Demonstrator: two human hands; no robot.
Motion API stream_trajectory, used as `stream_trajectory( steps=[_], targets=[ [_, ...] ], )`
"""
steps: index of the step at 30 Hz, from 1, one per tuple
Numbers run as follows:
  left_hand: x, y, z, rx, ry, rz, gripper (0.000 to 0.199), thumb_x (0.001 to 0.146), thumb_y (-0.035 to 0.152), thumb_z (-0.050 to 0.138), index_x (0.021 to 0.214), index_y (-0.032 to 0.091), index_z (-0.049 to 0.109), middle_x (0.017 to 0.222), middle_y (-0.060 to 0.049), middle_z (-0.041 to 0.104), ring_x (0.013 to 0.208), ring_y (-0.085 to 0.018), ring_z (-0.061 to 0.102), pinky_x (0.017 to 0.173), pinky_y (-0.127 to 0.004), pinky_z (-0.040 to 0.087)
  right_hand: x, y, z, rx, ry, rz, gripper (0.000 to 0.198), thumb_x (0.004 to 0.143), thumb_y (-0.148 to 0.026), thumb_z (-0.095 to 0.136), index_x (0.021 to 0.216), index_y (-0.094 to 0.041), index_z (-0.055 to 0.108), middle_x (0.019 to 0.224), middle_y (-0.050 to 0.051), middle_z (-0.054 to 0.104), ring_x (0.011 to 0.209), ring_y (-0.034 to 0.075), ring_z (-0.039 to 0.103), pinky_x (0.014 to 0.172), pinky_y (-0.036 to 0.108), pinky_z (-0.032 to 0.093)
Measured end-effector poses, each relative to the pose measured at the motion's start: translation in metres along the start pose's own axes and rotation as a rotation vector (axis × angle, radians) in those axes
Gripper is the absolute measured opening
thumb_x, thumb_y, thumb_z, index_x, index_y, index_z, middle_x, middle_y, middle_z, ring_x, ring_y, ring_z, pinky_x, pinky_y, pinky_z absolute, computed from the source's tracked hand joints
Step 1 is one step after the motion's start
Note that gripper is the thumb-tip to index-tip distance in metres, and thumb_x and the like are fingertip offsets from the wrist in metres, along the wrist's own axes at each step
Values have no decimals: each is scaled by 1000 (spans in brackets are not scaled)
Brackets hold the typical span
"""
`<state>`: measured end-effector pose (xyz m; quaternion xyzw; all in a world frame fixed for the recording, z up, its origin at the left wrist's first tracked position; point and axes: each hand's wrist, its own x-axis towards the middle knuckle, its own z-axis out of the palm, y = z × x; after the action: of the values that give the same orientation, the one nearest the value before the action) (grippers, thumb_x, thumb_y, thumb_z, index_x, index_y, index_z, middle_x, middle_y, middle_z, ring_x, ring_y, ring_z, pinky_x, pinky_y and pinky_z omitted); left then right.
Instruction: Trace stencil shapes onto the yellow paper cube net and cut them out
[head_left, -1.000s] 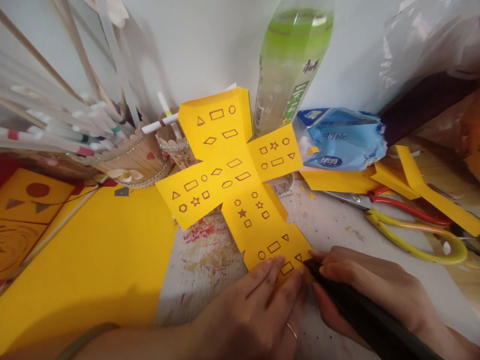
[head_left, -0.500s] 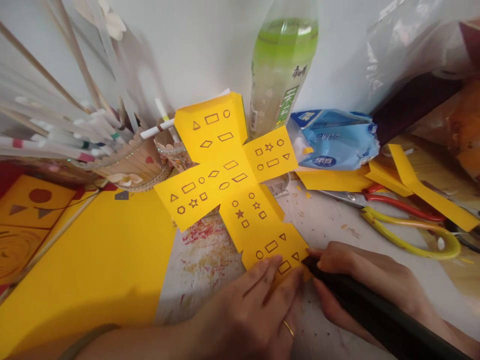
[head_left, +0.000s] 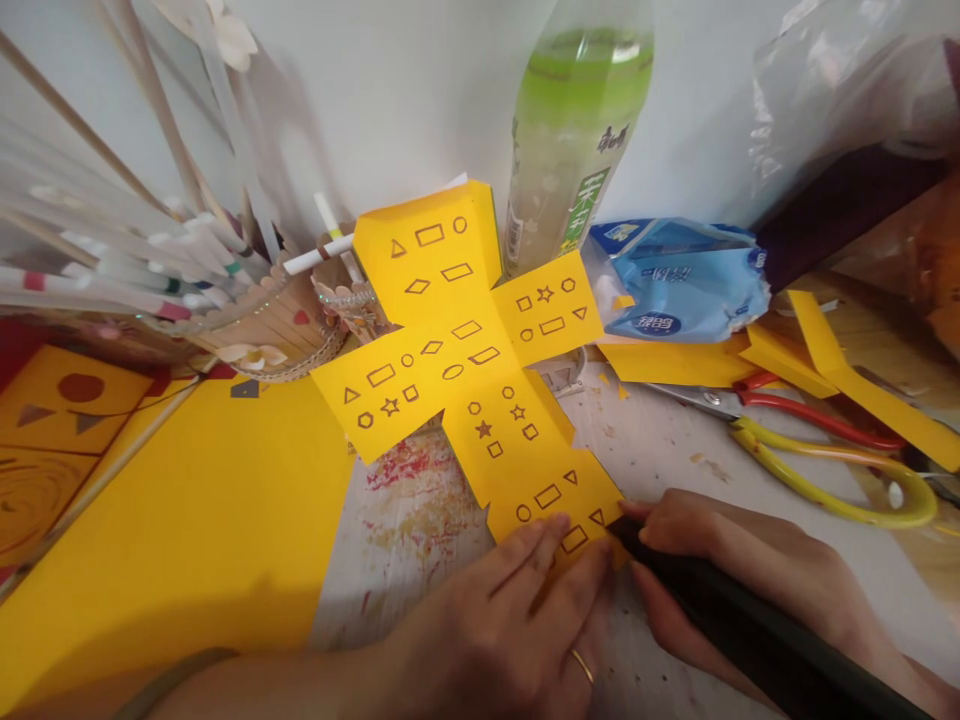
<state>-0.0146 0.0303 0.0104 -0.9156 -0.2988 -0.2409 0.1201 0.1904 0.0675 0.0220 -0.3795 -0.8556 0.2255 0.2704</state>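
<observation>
A yellow card cut-out (head_left: 480, 310) in a cross-like shape stands partly raised against the wall, its panels bearing dark outlines of triangles, rectangles, circles, stars and hexagons. Fingers stretched, my left hand (head_left: 495, 610) lies on its lowest panel and presses it down. It wears a ring and covers part of that panel. My right hand (head_left: 735, 560) is closed round a thick black pen-shaped tool (head_left: 750, 620). The tool's tip meets the lowest panel near its right edge, beside a small triangle. What kind of tool it is, I cannot make out.
A large yellow sheet (head_left: 225, 510) lies to the left, below a wooden-sided holder (head_left: 277, 325) full of markers. Behind stand a green drink bottle (head_left: 577, 150) and a blue wipes pack (head_left: 682, 280). Scissors (head_left: 832, 485) and yellow card strips (head_left: 862, 385) lie at right.
The view has shifted slightly, so most things appear a little further right. Both hands keep the same hold, and the tool's tip stays near the small triangle.
</observation>
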Motion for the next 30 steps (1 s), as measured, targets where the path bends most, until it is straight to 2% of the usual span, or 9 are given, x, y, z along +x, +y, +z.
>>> stream_trajectory(
  steps=[4,11,16,19,24,28,30],
  targets=[
    [0,1,2,-10,7,8,34,92,13,39,102,16,71,113,-3,68,103,-22,66,94,-29,48,-3,-3,4,12,46,45,14,81,-17,53,79,-27,45,65,-3,61,53,14,61,43,26,43],
    [1,0,1,9,-1,25,37,93,13,36,105,15,71,114,-3,68,102,-22,66,92,-29,50,-3,-5,5,22,103,82,11,83,-19,52,84,-28,46,72,-1,65,59,15,65,45,26,45],
    [0,0,1,13,-2,32,36,92,12,37,105,15,71,112,-4,68,102,-22,66,91,-28,51,0,-1,2,16,53,3,17,79,-14,55,81,-26,44,69,-3,63,51,11,60,43,23,45],
    [1,1,1,8,4,22,36,92,12,37,104,15,71,112,-4,69,101,-22,66,89,-29,53,1,1,1,7,50,3,17,79,-15,55,84,-27,44,69,-3,64,51,11,61,43,22,46],
    [1,2,3,-40,31,-26,31,91,13,42,100,15,71,109,-2,70,98,-22,67,83,-30,56,-2,5,2,24,46,93,17,81,-22,58,91,-29,46,63,-6,62,45,11,58,42,22,48],
    [2,0,2,-129,119,-79,29,93,11,42,88,13,70,96,-4,73,94,-18,67,82,-31,56,-1,4,1,66,108,162,15,82,-25,58,89,-30,46,62,-6,60,44,11,55,42,22,48],
    [4,-3,0,-175,119,-98,27,93,12,43,86,12,69,87,-5,72,88,-16,68,78,-29,56,2,1,-1,106,107,212,13,81,-25,59,86,-29,48,61,-7,60,44,11,55,43,21,49]
  ],
)
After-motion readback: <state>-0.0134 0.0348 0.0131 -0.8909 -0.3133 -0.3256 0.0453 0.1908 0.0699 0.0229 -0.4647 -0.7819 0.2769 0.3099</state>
